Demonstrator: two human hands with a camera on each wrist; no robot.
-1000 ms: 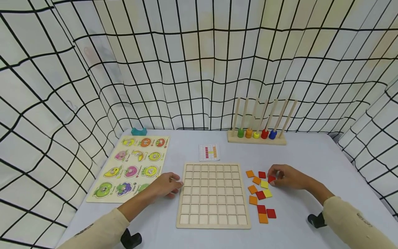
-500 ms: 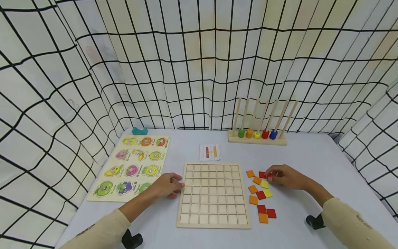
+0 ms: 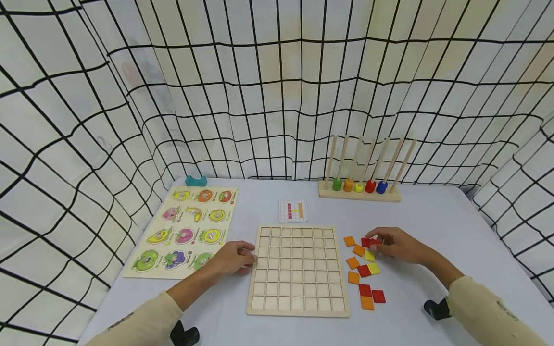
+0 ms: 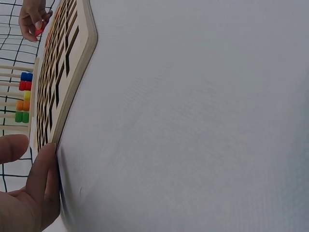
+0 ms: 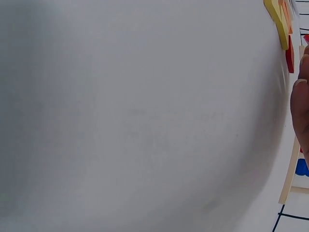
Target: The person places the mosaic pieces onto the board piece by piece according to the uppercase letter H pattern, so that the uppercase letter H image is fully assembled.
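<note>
Between the thumb and fingers of my right hand (image 3: 398, 246) a small square red tile (image 3: 374, 242) is pinched, over another red tile (image 3: 365, 242) at the far end of the loose tiles. The left wrist view also shows this red tile (image 4: 40, 29) in the fingertips. My left hand (image 3: 233, 257) is at the left edge of a wooden grid board (image 3: 298, 315); in the left wrist view its fingertips (image 4: 47, 150) touch the board's rim and the thumb stands apart. The grid's square cells hold no tiles. In the right wrist view only part of the right hand (image 5: 301, 108) shows.
Several orange (image 3: 353, 278), yellow (image 3: 373, 268) and red tiles (image 3: 378, 296) lie right of the board. Behind it is a small pattern card (image 3: 293, 211). A fruit puzzle board (image 3: 183, 235) lies left; a peg stand (image 3: 359, 193) with coloured beads stands back right. Black netting (image 3: 277, 96) surrounds the table.
My right hand has shifted slightly left and away from me with the red tile, which now overlaps the far red tile in view. My left hand stays beside the board.
</note>
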